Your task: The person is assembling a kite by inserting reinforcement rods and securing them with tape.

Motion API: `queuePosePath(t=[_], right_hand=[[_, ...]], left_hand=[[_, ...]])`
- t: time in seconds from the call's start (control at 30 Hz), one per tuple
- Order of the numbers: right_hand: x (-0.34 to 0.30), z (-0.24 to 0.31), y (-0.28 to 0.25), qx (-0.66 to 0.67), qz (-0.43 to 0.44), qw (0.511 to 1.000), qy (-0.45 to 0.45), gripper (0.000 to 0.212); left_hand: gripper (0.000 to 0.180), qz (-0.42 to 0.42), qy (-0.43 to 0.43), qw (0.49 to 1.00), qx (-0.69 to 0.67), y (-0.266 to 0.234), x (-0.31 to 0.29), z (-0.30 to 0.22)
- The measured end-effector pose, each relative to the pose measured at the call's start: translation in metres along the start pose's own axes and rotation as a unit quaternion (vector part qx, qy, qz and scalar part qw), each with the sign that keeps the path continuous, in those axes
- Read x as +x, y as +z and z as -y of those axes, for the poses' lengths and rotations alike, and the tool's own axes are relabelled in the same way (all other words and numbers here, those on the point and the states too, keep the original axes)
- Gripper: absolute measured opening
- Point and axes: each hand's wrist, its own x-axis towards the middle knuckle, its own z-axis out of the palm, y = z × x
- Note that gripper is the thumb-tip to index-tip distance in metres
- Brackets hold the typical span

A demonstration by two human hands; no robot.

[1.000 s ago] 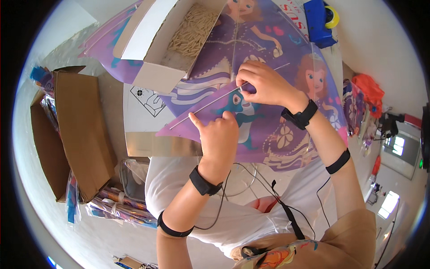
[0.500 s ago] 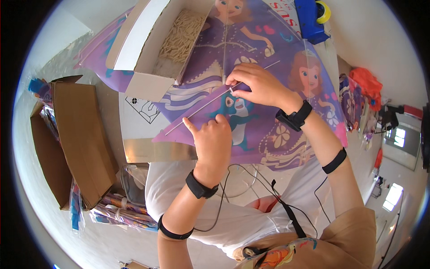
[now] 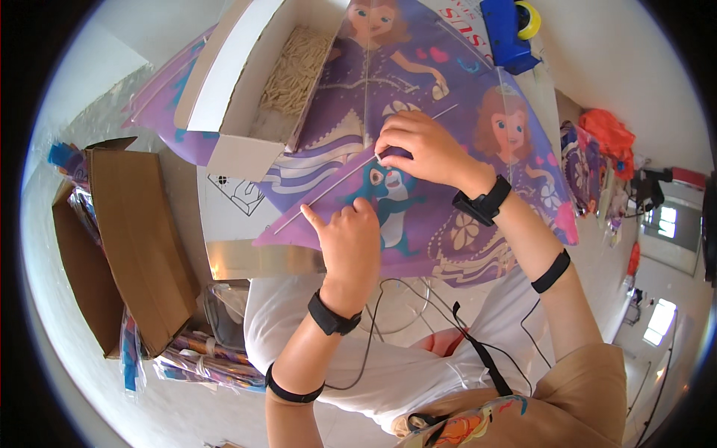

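A purple kite sail [image 3: 429, 213] printed with cartoon figures lies across the table. Along its near-left edge runs a thin white rod [image 3: 336, 184], its far end reaching past my right hand. My right hand [image 3: 420, 149] pinches a small white tube piece [image 3: 379, 157] at the rod, between thumb and fingers. My left hand [image 3: 347, 243] rests lower on the sail, one finger stretched out onto the rod near its lower end, the others loosely bent and grasping nothing. Just beyond my hands, an uncovered white carton [image 3: 246, 153] holds many short beige tube pieces [image 3: 297, 71].
A blue tape dispenser [image 3: 509, 37] with yellow tape stands at the far right of the table. Left of the table is an open brown cardboard box [image 3: 142, 239], with wrapped colourful bundles [image 3: 213, 358] beside it. A metal strip [image 3: 265, 259] edges the table. A black cable [image 3: 366, 351] crosses my lap.
The view has shifted slightly. My right hand's fingers close further over the small tube piece, which shows less. My left finger stays on the rod, a bit nearer its lower end.
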Motion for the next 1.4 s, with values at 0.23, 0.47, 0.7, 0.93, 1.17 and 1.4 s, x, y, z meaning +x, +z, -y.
queuePosePath(t=[0.23,0.47,0.7,0.93,1.17,1.4], right_hand=[[-0.002,-0.001,0.006,0.001,-0.025,1.000,-0.011,0.014],[-0.003,-0.001,0.003,-0.001,-0.015,1.000,-0.010,0.012],[-0.002,-0.008,0.002,-0.015,-0.019,1.000,-0.015,0.011],[0.000,-0.007,0.004,-0.046,-0.036,0.998,-0.017,0.013],[-0.002,-0.009,0.003,-0.049,-0.037,0.998,-0.015,0.013],[0.000,-0.007,0.000,-0.015,-0.049,0.998,-0.032,0.014]], left_hand=[[0.013,0.037,-0.012,0.999,-0.031,0.001,-0.001,0.002],[0.013,-0.001,-0.008,1.000,-0.016,0.004,-0.002,0.000],[0.014,-0.006,-0.008,1.000,-0.012,0.004,-0.002,0.000],[0.019,0.071,-0.021,0.996,-0.050,-0.006,0.000,0.000],[0.018,0.069,-0.013,0.996,-0.060,-0.006,0.001,-0.001],[0.019,0.053,-0.019,0.998,-0.029,0.000,0.001,-0.004]])
